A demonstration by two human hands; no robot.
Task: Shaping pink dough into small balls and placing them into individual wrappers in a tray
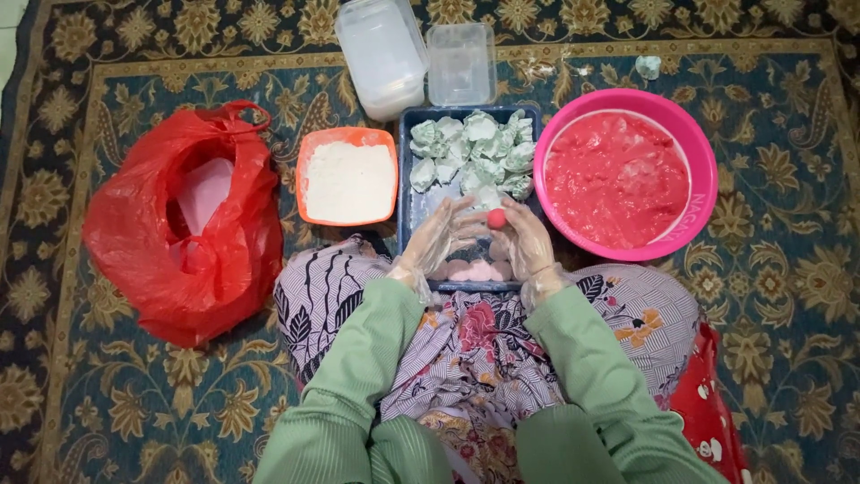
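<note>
Both gloved hands, left hand (439,235) & right hand (527,240), cup the small red dough ball (495,218) btwn fingertips; imo roll gently, tray (409,202) right below.

Our hands (439,235) cover the near end of the blue tray (414,202), so we cannot count the pink pieces (472,269) there. The clear jar (383,52) is cut off at the top edge, and the red bag (184,224) hides its contents.
</note>
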